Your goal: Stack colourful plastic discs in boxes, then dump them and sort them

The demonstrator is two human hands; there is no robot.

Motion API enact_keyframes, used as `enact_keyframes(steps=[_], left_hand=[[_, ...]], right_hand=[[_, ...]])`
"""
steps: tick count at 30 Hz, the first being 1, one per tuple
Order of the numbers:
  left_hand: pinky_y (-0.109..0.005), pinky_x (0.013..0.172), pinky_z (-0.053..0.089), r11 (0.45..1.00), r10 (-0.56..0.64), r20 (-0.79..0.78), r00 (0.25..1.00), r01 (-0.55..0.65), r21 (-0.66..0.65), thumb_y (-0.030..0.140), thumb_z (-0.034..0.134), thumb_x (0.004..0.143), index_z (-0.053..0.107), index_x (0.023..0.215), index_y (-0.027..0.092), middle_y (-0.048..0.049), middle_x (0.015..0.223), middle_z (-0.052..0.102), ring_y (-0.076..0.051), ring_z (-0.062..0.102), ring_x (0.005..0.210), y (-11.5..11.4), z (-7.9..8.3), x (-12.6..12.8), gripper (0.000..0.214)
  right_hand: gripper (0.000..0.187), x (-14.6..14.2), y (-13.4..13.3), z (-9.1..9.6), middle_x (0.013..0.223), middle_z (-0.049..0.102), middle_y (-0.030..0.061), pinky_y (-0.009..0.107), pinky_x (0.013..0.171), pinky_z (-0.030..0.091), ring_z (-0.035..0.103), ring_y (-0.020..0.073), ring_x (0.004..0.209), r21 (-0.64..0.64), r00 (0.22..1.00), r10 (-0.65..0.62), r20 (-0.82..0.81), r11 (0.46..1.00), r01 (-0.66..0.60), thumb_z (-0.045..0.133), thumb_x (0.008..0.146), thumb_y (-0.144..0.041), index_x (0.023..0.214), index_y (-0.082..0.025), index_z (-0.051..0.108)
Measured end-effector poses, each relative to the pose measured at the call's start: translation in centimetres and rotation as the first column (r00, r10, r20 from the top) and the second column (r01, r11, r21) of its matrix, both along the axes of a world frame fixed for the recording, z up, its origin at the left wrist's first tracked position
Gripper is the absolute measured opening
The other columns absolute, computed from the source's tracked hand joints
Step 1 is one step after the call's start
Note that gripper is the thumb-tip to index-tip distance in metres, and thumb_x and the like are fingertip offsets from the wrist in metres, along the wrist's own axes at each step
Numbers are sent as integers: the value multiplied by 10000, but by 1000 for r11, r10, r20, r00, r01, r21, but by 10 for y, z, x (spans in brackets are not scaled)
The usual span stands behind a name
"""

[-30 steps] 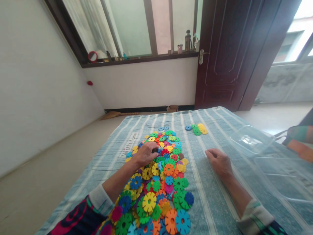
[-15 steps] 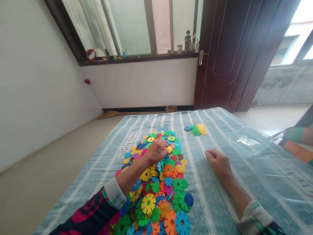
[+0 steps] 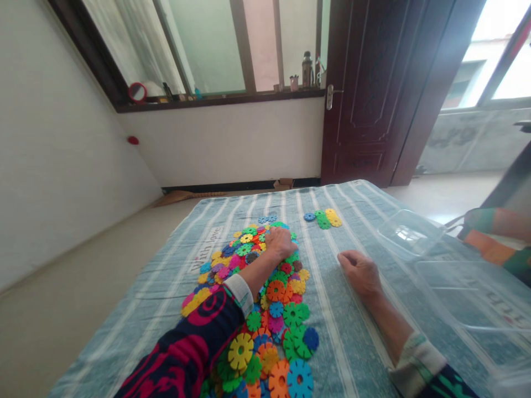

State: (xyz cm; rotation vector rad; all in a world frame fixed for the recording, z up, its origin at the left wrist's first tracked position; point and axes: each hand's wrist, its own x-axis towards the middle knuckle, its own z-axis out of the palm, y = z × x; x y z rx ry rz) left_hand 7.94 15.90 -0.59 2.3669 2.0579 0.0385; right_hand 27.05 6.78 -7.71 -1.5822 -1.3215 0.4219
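Flat notched plastic discs [image 3: 276, 290] in many colours lie in a long heap on a striped cloth. Over the far right part of that heap is my left hand [image 3: 280, 243], back up, with its fingers bent down and hidden among the pieces. To the right of the heap, my right hand [image 3: 360, 271] rests on the cloth, fingers curled in and thumb against them; whatever is inside, if anything, does not show. Beyond my hands sits a short row of blue, green and yellow discs [image 3: 322, 219]. Two blue discs [image 3: 267, 219] lie at the heap's far end.
A clear plastic box [image 3: 409, 235] stands on the right of the cloth, with a clear lid-like tray [image 3: 468, 298] nearer me. Colourful fabric [image 3: 493, 232] shows at the right edge. Past the table are a dark red door [image 3: 365, 99] and a window sill [image 3: 224, 101].
My left hand has moved forward and to the right over the heap, uncovering discs where it was. My right hand stays in its place on the cloth. The whole view has shifted slightly.
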Motion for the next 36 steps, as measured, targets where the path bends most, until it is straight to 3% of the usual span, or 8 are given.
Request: enact_keyframes(steps=[4, 8, 10, 18, 25, 36], left_hand=[[-402, 832, 503, 999, 27, 67, 997, -25, -35, 365, 624, 850, 643, 934, 141, -64, 1012, 660, -206, 619, 961, 8, 0, -9, 241], [-277, 672, 493, 999, -1, 180, 984, 9, -46, 259, 694, 754, 688, 758, 133, -14, 721, 677, -179, 655, 762, 15, 3, -16, 127], [-249, 646, 479, 999, -33, 235, 971, 40, -27, 209, 684, 742, 697, 731, 127, -6, 678, 671, -175, 658, 746, 21, 6, -14, 83], [-410, 820, 535, 992, -123, 343, 931, 118, 38, 352, 581, 888, 588, 1144, 157, -74, 1168, 609, -218, 614, 985, 66, 2, 36, 322], [-423, 842, 528, 997, -67, 349, 935, 50, 56, 347, 578, 891, 568, 1182, 172, -83, 1203, 590, -224, 604, 1017, 94, -11, 56, 340], [-423, 855, 523, 994, -60, 303, 951, 31, 101, 348, 572, 894, 573, 1177, 182, -82, 1212, 586, -224, 598, 1030, 107, -22, 54, 328]], right_hand=[[330, -1, 1, 0, 796, 681, 57, 315, 734, 422, 610, 208, 747, 1, 1000, 6, 1, 1000, -6, 470, 750, -453, 720, -200, 680], [324, -2, 2, -1, 799, 680, 55, 316, 742, 423, 608, 211, 756, -7, 1000, 9, 3, 1000, -9, 469, 761, -444, 730, -201, 681], [319, -2, 3, -2, 795, 677, 52, 314, 739, 424, 604, 208, 751, -9, 1000, 7, 7, 1000, -7, 469, 768, -439, 732, -204, 681], [300, -4, 4, -4, 772, 670, 43, 299, 724, 426, 602, 195, 723, 23, 1000, -3, 18, 1000, 3, 473, 787, -410, 715, -205, 680], [276, -6, 4, -2, 773, 675, 37, 282, 724, 438, 608, 184, 721, 41, 1000, -12, 28, 999, 11, 482, 812, -374, 720, -214, 686], [262, -7, 4, -1, 772, 672, 34, 278, 722, 444, 602, 179, 715, 46, 1000, -11, 22, 999, 10, 484, 818, -355, 718, -217, 683]])
